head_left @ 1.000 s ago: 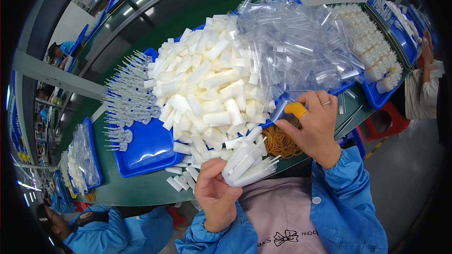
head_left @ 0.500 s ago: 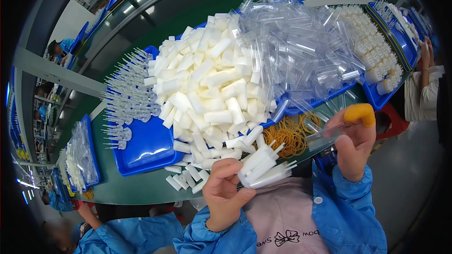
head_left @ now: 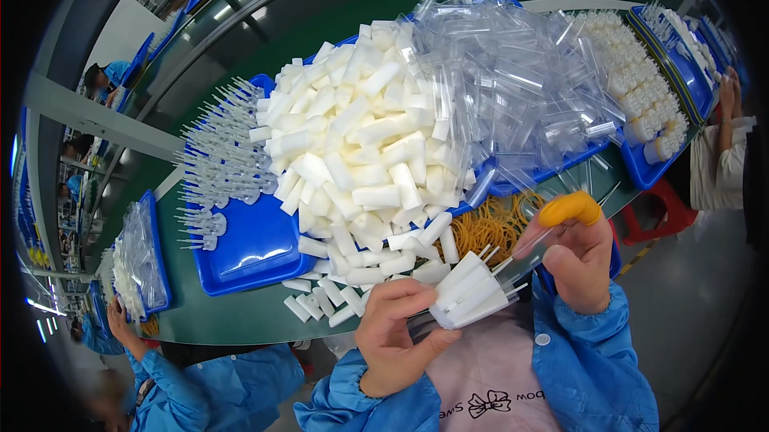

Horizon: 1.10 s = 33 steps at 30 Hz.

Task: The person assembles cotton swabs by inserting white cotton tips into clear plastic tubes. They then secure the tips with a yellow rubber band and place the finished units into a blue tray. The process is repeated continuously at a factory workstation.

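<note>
My left hand [head_left: 398,334] grips a bundle of white plastic tubes [head_left: 473,291] in front of my chest. My right hand [head_left: 578,252], with an orange finger cot on one finger, holds a clear plastic cap [head_left: 535,241] just off the bundle's thin tips. Beyond the hands lies a loose heap of yellow rubber bands [head_left: 489,224] on the green table [head_left: 232,316]. Behind it rise a big pile of white tubes [head_left: 360,140] and a pile of clear caps [head_left: 513,88] in blue trays.
A blue tray [head_left: 248,252] at the left holds clear pieces with thin tips [head_left: 220,160]. Another blue tray [head_left: 645,164] at the right carries rows of white parts. Loose white tubes [head_left: 320,304] lie at the table's edge. A person in blue [head_left: 192,376] works at lower left; another sits at far right [head_left: 721,144].
My right hand left the rubber bands, came away with a clear cap and moved to the bundle's tips. The left hand lifted the bundle slightly toward my chest.
</note>
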Tool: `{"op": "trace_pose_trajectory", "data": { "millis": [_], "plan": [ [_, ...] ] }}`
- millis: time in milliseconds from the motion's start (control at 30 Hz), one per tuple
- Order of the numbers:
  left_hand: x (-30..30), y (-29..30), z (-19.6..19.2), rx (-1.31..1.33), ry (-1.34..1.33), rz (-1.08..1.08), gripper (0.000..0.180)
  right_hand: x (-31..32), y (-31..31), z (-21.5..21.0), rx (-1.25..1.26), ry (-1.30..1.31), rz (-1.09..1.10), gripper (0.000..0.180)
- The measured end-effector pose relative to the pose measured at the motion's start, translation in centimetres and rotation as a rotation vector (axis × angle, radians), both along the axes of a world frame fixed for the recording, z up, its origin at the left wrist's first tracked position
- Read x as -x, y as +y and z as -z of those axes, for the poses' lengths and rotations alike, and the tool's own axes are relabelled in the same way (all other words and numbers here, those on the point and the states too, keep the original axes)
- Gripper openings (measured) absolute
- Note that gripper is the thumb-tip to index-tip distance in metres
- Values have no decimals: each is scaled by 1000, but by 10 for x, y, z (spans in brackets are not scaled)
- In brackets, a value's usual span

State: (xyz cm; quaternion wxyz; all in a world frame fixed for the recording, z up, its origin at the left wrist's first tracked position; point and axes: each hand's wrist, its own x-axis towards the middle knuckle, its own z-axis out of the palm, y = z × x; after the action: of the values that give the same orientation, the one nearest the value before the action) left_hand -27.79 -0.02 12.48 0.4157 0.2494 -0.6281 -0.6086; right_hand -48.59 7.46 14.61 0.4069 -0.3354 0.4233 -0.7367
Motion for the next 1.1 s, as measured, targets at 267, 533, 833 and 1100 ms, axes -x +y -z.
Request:
{"op": "trace_pose_trajectory", "data": {
  "millis": [267, 533, 833, 1100],
  "plan": [
    [0, -2, -26, 345, -340, 81, 46, -2, 0, 3, 10, -9, -48, 31],
    [2, -8, -25, 383, -316, 132, 46, 9, 0, -7, -76, 80, -204, 28],
    [7, -10, -6, 21, -113, 42, 50, 16, -1, 4, -18, 522, 60, 25],
    [11, -9, -12, -417, 143, 96, 44, 7, 7, 6, 27, 577, 82, 22]
  ]
}}
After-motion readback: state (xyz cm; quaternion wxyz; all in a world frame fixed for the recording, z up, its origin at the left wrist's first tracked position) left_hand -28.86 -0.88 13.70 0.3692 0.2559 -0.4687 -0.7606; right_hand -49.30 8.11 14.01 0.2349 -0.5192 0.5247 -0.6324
